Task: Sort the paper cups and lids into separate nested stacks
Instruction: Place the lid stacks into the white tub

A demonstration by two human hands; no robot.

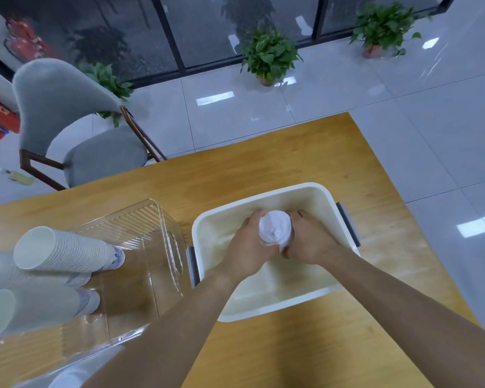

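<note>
Gripping the stack of lids (275, 228) from both sides, I hold it upright inside the white bin (331, 197), my left hand (249, 247) curled round one flank and my right hand (310, 239) round the other. Its long axis points up toward me. Left of the bin, three nested cup stacks (65, 252) lie on their sides in the clear tray (140, 217). Both hands seem equally near.

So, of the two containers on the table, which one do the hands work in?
The white tub, on the right. Both the left hand and right hand grip a stack of lids inside it. The clear bin holds only cup stacks.
</note>
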